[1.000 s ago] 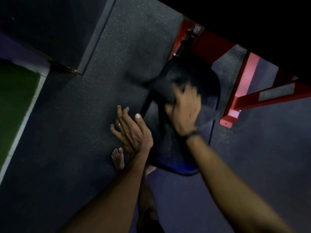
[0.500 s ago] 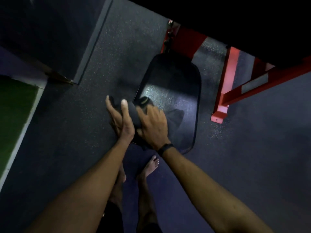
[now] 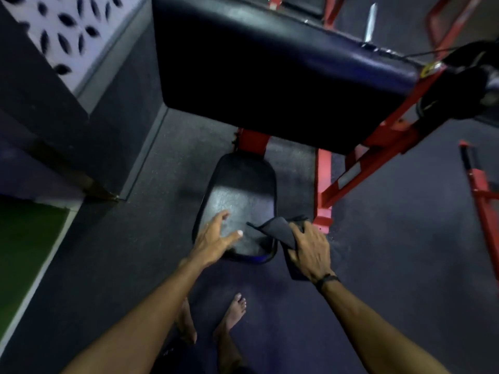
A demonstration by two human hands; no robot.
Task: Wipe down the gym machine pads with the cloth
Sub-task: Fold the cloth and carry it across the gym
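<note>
A low black seat pad of a red-framed gym machine sits just ahead of my bare feet. My right hand grips a dark grey cloth at the pad's near right corner; part of the cloth hangs below the hand. My left hand hovers over the pad's near left edge with fingers spread, holding nothing. A large black upper pad slopes across the top of the view above the seat.
Red steel frame legs stand right of the seat, with more red bars at the far right. A dark wall base and green turf lie to the left. Speckled rubber floor surrounds the machine.
My right hand carried the cloth from the seat's near left edge to its near right corner. My left hand let go of the cloth and opened. The view rose, revealing the upper pad.
</note>
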